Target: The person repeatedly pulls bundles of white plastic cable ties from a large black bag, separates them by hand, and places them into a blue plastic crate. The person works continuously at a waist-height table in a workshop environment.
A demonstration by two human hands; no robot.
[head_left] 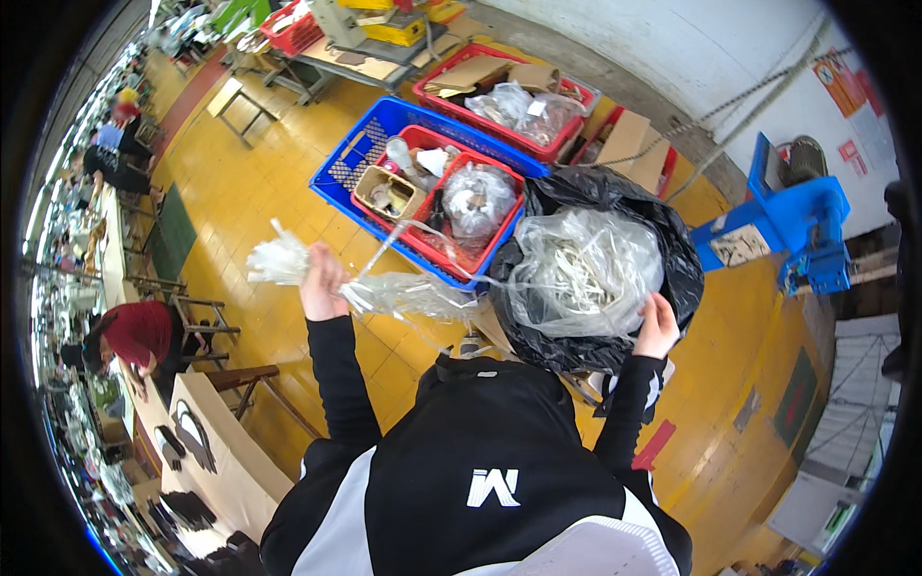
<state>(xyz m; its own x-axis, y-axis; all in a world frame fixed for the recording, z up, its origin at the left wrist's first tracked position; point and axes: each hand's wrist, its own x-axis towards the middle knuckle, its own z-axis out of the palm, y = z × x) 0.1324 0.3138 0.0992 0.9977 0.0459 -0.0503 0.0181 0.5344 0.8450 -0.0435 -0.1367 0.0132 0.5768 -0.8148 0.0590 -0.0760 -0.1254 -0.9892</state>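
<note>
Fingers of the left hand [325, 286] grip a bundle of clear plastic strips [413, 293] near its tufted end, as I watch remotely through the head camera. The bundle's long axis runs roughly crosswise: its tuft sticks out left of the fist, and its longer part reaches right, tilting slightly down toward the near-left side of a black bag [687, 278]. That bearing, bundle to bag mouth, is the relation I judge matters most. The left hand has the bundle; the right hand [657, 326], at the bag's right side, appears to pinch the edge of a clear bag [629, 235] lining it, pale strips [581, 278] heaped inside.

Just beyond the bundle, a blue crate [336, 187] with red bins [523, 206] stands on the yellow tiled floor [384, 370]. What supports the black bag I cannot tell. At left, a co-worker in dark red [139, 331] leans by a table [230, 451] bearing dark cut pieces [192, 432]; a blue machine [759, 230] stands at right before a white wall [740, 48].
</note>
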